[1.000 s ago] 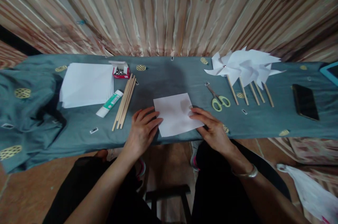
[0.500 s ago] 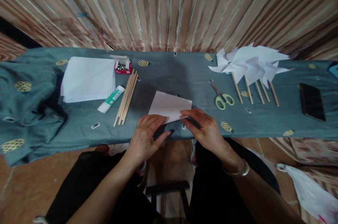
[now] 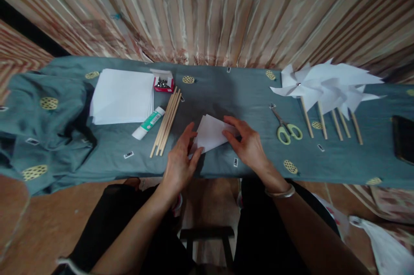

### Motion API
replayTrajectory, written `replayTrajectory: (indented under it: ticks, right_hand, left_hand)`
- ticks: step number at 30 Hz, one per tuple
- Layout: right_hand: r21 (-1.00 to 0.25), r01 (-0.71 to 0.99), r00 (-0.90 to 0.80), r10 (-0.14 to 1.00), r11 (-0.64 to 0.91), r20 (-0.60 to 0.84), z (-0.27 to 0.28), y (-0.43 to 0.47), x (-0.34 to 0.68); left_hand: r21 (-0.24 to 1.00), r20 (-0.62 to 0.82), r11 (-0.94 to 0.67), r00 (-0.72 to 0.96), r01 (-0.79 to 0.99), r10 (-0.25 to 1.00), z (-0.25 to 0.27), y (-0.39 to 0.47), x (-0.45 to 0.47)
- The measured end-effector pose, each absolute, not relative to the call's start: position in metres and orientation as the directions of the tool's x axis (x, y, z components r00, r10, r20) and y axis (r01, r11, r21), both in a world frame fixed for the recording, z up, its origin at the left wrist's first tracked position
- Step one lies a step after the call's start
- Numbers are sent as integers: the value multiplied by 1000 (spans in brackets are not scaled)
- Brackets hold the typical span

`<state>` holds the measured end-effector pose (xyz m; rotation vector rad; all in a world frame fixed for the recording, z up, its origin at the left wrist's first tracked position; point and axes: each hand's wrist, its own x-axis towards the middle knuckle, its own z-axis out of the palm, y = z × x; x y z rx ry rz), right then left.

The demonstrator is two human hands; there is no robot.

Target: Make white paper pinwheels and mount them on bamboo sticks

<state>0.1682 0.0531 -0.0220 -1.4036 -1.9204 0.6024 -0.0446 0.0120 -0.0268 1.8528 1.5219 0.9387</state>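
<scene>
A folded sheet of white paper lies between my hands over the green cloth, its shape roughly a triangle with the layers slightly apart at the top. My left hand grips its lower left corner, thumb in front and fingers along the left edge. At the right corner, my right hand pinches the paper between thumb and fingers. Closest to my left hand are several thin wooden sticks. Right of my right hand lie scissors with light green handles.
Left on the green cloth are a stack of white paper, a glue stick and a red box of metal pins. Paper pinwheels on sticks lie at right, beside a dark phone. A curtain hangs behind.
The paper has been turned and now looks narrower, nearer a triangle. My right hand has moved up to its right corner; my left hand has shifted to the lower left corner. The view shifted slightly.
</scene>
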Motion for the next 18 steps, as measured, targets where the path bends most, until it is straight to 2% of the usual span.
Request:
replayTrajectory:
  ticks: [4,9,13,18]
  right_hand:
    - [-651,656,-246,924,382,294,-27,57,166]
    - [-586,679,-287,895,442,343,-30,60,163]
    - [-540,701,-311,880,467,358,-31,59,161]
    - [-474,730,-337,863,492,376,-30,56,162]
  left_hand:
    - [697,263,-296,151,653,953,-27,14,-47]
    - [449,408,-489,315,748,857,-22,10,-42]
    - [360,347,-581,473,730,810,-22,3,-33]
    - [346,201,-561,525,752,827,-26,-2,-29]
